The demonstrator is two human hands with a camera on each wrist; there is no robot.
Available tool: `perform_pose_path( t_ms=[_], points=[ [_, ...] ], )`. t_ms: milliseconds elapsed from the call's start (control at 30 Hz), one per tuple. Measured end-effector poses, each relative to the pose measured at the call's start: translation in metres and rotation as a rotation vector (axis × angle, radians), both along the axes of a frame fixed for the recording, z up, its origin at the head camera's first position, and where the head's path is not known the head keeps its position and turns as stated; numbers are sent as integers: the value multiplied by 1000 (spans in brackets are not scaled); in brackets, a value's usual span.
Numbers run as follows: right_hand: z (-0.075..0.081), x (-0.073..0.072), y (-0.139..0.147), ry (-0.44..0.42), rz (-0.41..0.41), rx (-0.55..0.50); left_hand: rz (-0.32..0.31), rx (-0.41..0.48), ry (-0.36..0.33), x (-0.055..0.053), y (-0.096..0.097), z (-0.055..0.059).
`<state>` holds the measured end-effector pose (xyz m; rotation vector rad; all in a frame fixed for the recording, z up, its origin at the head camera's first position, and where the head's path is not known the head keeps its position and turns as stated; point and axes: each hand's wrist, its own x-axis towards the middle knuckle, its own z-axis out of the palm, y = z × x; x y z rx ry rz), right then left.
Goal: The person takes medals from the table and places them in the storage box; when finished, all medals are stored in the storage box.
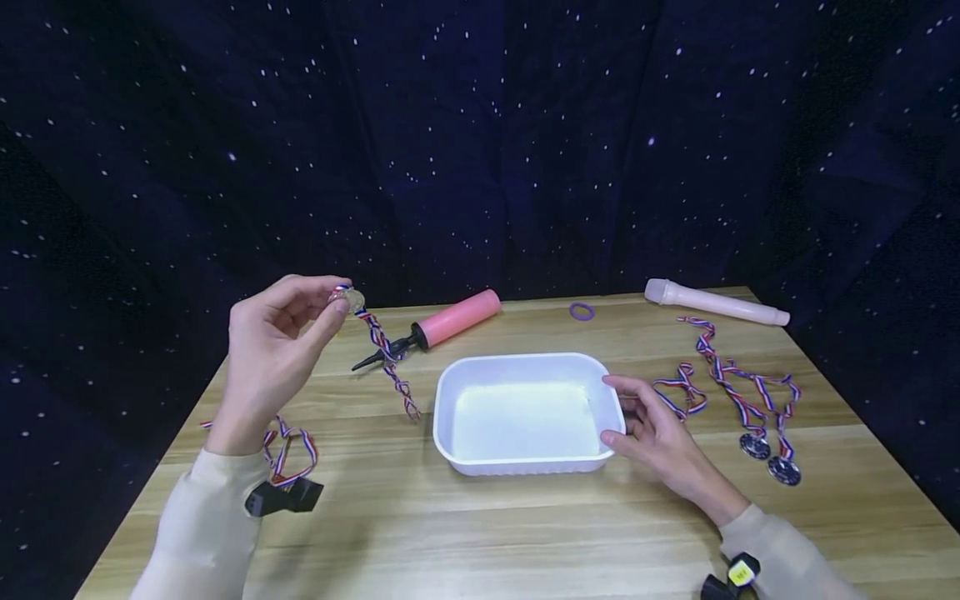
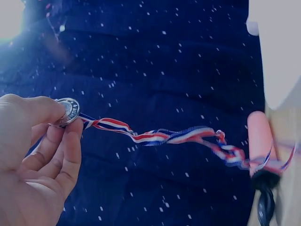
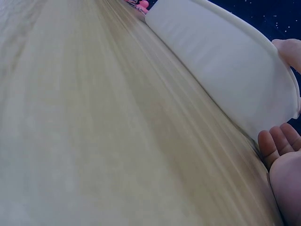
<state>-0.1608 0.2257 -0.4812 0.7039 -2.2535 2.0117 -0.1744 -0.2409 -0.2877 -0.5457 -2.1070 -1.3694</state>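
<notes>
My left hand [image 1: 273, 350] is raised above the left side of the table and pinches a round, shiny medal [image 2: 71, 111] between thumb and fingers. From the medal hangs a twisted red, white and blue ribbon [image 1: 390, 367], its lower end near the tub's left side. A white rectangular plastic tub [image 1: 525, 467] stands mid-table, and nothing lies in it. My right hand [image 1: 663, 446] holds the tub's right end, thumb and index finger at its rim. In the right wrist view the other fingers [image 3: 268, 146] are curled low beside the tub's wall.
Behind the ribbon lies a pink hand pump [image 1: 459, 319] with a black nozzle. A purple ring [image 1: 582, 312] and a pale pink microphone-shaped tube [image 1: 716, 302] lie at the back. Two ribboned medals [image 1: 783, 471] and another ribbon [image 1: 681, 392] lie right; a ribbon [image 1: 303, 458] lies left.
</notes>
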Motion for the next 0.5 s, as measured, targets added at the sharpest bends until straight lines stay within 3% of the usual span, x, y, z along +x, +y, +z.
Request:
perform_pose_path(
  t_ms=[233,500],
  points=[
    [1,1,0,-3,-7,7,-104,89,48,-12,32,26],
    [1,1,-1,-16,-12,2,-224,69,138,-20,76,46]
  ],
)
